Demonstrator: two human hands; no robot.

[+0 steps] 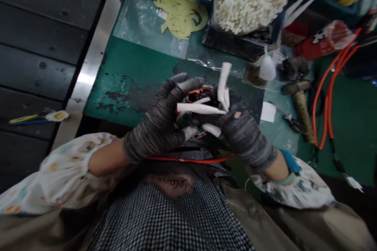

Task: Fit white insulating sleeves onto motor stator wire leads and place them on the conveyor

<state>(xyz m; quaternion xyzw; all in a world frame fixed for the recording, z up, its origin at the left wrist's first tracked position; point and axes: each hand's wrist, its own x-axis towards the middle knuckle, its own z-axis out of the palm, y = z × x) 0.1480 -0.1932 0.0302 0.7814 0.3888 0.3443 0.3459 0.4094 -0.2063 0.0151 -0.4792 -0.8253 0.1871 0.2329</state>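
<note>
Close in front of my body, both gloved hands hold a wired part (203,93) with orange-red wires and dark insides; its exact kind is hard to make out. My left hand (159,119) wears a grey striped glove and curls round the part's left side, fingers above and thumb below. On the opposite side, my right hand (246,133), in a similar glove, is closed against the part. White sleeves (200,108) stick out between the hands, and one white tube (224,80) points upward. The hands hide much of the part.
Yellow cut pieces (184,17) lie on clear plastic at the back. A bundle of thin white tubes (250,4) stands in a dark bin. Rightward are a white squeeze bottle (267,67), a hammer (302,111), orange cables (326,98) and a red container (324,41). Dark slats (38,62) run along the left.
</note>
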